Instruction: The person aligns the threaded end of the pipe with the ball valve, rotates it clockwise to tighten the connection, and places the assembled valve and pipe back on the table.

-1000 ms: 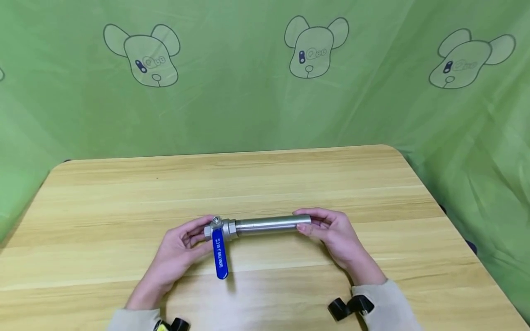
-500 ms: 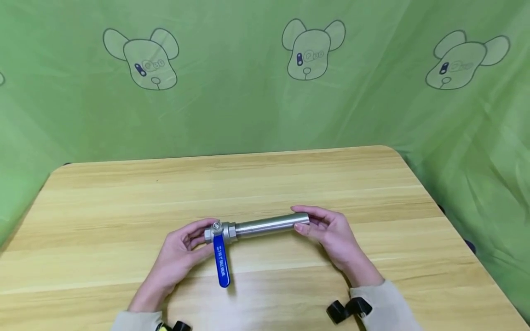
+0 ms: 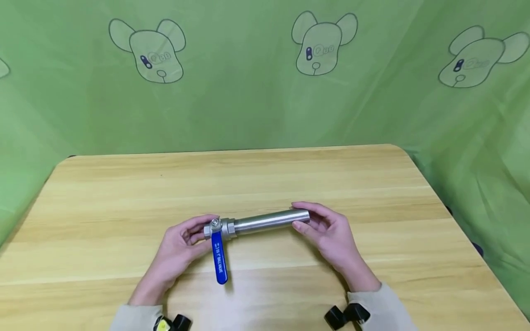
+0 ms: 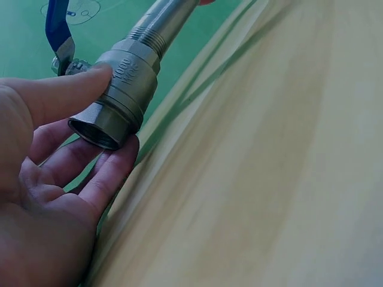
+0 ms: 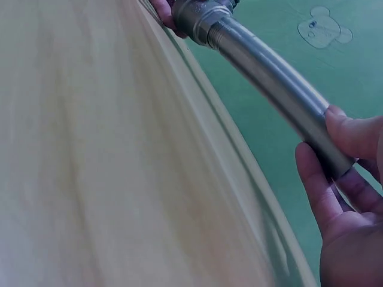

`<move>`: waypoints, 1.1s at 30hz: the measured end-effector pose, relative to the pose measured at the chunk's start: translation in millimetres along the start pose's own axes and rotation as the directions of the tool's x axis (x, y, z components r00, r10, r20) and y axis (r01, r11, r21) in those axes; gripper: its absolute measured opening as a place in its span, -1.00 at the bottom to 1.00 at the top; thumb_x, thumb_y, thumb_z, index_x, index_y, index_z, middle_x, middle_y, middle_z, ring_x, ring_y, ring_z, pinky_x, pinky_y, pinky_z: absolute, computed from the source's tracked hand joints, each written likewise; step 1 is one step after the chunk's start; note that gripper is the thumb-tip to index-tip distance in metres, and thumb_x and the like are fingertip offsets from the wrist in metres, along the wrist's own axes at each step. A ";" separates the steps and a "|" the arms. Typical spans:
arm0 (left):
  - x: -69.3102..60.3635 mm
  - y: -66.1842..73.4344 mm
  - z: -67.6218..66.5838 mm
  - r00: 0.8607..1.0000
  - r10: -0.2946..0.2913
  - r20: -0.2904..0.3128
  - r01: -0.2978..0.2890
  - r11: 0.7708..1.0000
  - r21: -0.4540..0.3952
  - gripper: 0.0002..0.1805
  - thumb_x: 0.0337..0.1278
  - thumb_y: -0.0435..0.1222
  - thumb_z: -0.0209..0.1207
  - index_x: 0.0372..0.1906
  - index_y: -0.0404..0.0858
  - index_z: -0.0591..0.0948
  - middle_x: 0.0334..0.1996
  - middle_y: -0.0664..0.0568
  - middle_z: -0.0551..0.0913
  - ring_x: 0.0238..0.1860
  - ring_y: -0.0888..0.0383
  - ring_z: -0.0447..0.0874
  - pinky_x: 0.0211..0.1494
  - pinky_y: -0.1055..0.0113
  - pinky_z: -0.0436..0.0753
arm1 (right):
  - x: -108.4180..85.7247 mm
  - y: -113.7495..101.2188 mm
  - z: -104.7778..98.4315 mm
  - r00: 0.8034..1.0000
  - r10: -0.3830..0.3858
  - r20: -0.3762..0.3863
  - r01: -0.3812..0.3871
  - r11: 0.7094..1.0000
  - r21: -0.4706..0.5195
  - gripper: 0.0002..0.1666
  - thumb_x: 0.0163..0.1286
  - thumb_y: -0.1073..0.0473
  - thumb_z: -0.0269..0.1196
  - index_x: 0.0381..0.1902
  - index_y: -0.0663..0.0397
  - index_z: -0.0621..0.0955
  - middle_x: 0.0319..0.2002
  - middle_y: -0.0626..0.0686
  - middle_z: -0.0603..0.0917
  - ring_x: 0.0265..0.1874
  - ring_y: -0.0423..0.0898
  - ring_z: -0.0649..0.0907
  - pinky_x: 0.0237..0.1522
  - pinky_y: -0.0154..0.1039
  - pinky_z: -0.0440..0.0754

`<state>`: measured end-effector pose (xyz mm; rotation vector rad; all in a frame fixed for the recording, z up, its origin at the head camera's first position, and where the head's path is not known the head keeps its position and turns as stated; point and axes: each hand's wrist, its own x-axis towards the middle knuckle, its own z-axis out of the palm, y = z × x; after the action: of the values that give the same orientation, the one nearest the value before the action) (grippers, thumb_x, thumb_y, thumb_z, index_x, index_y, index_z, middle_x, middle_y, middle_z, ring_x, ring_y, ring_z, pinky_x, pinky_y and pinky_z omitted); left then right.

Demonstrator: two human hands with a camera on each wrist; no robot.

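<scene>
A metal ball valve with a blue lever is joined to a long steel pipe. The left hand grips the valve body; in the left wrist view the thumb lies on the valve and fingers sit under its open hexagonal end. The right hand holds the pipe's free end, and in the right wrist view its thumb and fingers are on either side of the pipe. The pipe tilts slightly up toward the right in the head view. The lever points toward the person.
A light wooden table lies beneath the hands. Green cloth printed with bear heads hangs behind it and at the sides. Black devices are strapped at both wrists.
The pipe's right end has risen a little in the head view, so the pipe slants more than before. Both hands keep their hold, and the head view has shifted slightly.
</scene>
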<state>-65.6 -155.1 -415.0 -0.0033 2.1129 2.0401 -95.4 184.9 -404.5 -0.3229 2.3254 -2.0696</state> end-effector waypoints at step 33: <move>0.7 -0.9 6.1 0.999 0.030 -0.043 -0.030 1.000 -0.002 -0.42 0.12 -0.57 0.44 0.30 -0.40 0.65 0.24 -0.28 0.73 0.06 0.20 0.83 0.24 0.41 0.78 | 2.3 -3.8 7.9 0.984 0.177 -0.019 -0.160 0.928 0.336 -0.63 0.43 0.50 0.34 0.17 0.34 0.66 -0.04 0.09 0.77 -0.03 -0.05 0.83 0.09 -0.11 0.85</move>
<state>-65.3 -149.1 -416.2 -0.0166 2.1488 2.0777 -96.0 176.4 -401.4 -0.0614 1.8943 -2.3485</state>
